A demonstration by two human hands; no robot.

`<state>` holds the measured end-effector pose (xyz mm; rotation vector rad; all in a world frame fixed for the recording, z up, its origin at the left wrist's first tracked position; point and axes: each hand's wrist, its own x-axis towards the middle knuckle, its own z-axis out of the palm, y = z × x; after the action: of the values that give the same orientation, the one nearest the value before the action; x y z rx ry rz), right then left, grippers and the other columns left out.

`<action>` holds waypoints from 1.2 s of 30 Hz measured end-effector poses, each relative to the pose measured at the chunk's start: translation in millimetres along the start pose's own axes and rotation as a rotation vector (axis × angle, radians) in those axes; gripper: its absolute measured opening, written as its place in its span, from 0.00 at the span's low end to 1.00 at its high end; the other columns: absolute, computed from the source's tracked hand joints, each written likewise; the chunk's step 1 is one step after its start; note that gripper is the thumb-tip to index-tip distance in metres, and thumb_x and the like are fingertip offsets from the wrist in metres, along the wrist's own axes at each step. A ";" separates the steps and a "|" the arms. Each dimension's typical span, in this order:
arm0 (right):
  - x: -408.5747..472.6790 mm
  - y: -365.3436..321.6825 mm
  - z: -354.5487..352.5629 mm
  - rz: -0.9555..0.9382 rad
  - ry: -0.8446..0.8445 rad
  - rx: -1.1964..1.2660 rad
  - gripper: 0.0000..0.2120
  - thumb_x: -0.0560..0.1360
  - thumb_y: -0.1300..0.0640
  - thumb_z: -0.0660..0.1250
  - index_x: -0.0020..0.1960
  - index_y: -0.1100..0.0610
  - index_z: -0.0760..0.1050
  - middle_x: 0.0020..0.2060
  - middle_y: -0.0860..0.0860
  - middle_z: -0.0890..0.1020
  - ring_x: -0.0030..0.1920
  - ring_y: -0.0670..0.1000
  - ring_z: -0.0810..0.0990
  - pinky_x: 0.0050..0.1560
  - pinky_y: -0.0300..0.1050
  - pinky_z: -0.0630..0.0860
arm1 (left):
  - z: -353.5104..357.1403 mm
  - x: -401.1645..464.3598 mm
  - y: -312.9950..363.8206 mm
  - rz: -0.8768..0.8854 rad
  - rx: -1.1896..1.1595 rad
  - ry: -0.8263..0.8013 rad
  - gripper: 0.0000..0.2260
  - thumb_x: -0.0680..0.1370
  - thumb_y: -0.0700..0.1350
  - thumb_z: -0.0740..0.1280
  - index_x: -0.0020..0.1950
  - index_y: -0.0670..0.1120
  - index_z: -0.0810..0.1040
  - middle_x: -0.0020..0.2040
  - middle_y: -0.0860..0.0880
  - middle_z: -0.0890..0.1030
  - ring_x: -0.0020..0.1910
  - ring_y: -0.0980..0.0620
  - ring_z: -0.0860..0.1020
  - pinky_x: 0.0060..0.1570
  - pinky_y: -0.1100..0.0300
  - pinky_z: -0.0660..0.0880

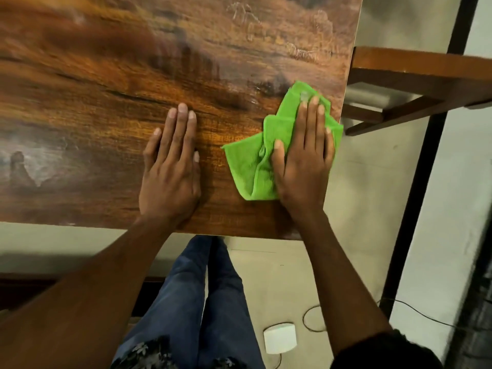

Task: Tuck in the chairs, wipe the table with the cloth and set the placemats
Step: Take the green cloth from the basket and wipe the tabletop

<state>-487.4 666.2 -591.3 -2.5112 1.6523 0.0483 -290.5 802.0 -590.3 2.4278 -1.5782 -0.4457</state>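
Note:
A brown wooden table [106, 89] with dark grain fills the upper left of the head view. A crumpled bright green cloth [249, 166] lies near the table's right front corner. My right hand [303, 155] presses flat on the cloth with straight fingers, fingertips close to the right edge. My left hand [170, 166] rests flat on the bare wood beside it, a little apart from the cloth. No placemats are in view.
A wooden chair frame [415, 83] stands just past the table's right edge. A dark chair or bench [26, 286] shows at the lower left. On the pale floor lie a white box [279, 338] and a black cable [311, 319]. My jeans-clad legs stand at the front edge.

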 end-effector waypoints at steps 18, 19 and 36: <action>-59.7 14.3 3.0 -0.008 -0.060 -0.021 0.35 0.84 0.45 0.52 0.87 0.57 0.48 0.87 0.53 0.51 0.86 0.52 0.48 0.84 0.57 0.53 | 1.0 -0.3 -0.7 0.008 -0.039 -0.005 0.28 0.88 0.45 0.50 0.88 0.43 0.48 0.89 0.46 0.47 0.88 0.49 0.46 0.85 0.43 0.51; -50.2 15.8 2.9 -0.025 -0.049 -0.026 0.35 0.84 0.45 0.53 0.87 0.56 0.49 0.87 0.52 0.51 0.86 0.52 0.48 0.84 0.57 0.53 | 0.8 0.0 0.0 0.007 -0.042 -0.003 0.28 0.88 0.45 0.50 0.88 0.43 0.48 0.89 0.46 0.48 0.88 0.49 0.46 0.85 0.42 0.51; -27.5 52.8 -1.3 -0.590 -0.141 -0.074 0.37 0.85 0.41 0.54 0.87 0.56 0.46 0.87 0.53 0.48 0.86 0.52 0.46 0.85 0.56 0.51 | -0.5 -1.9 11.1 -0.002 0.102 0.066 0.27 0.88 0.46 0.49 0.88 0.43 0.53 0.88 0.45 0.53 0.87 0.49 0.51 0.84 0.43 0.55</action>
<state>-546.8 670.6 -592.2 -2.8632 0.8260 0.2195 -300.4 799.3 -585.8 2.4916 -1.6081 -0.2883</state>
